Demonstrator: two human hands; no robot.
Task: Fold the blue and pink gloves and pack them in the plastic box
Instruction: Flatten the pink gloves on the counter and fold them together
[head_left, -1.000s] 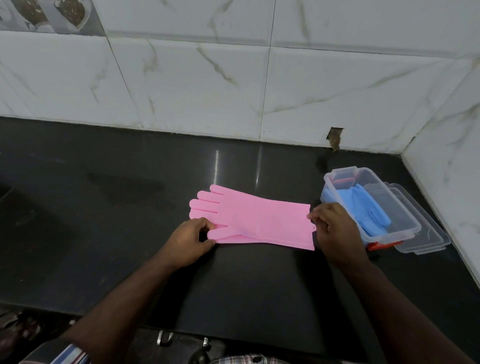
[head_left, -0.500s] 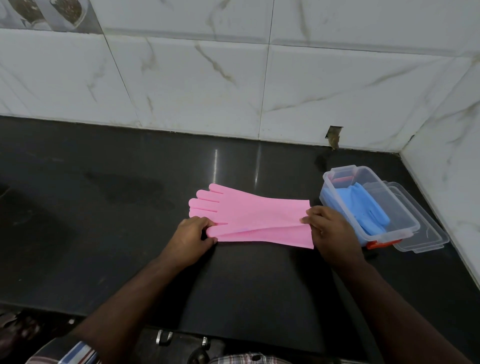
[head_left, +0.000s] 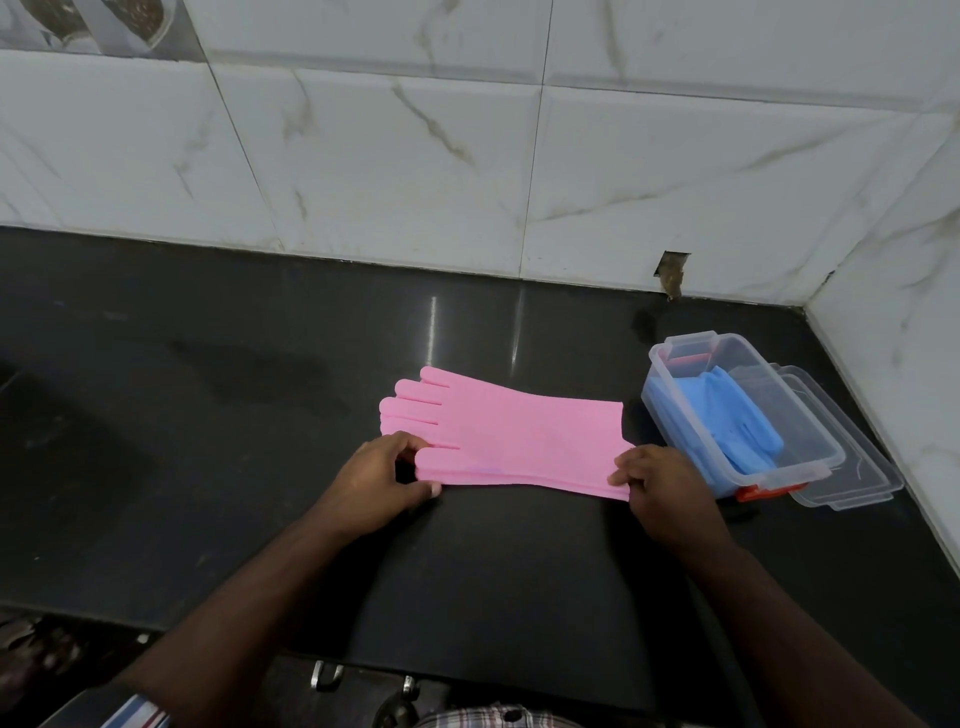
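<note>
The pink gloves (head_left: 511, 434) lie flat and stacked on the black counter, fingers pointing left, cuffs to the right. My left hand (head_left: 382, 478) pinches the near edge by the thumb part. My right hand (head_left: 652, 480) grips the near cuff corner. Just right of the cuffs stands the clear plastic box (head_left: 810, 457), open, with the folded blue gloves (head_left: 737, 421) inside.
The box's clear lid (head_left: 852, 480) lies under and right of the box, beside the right wall. A white marble-tiled wall (head_left: 467, 171) runs behind the black counter (head_left: 208, 415). The counter's front edge is near my arms.
The near edge of the pink gloves has been lined up and flattened. Both hands shifted slightly along that edge and still hold it.
</note>
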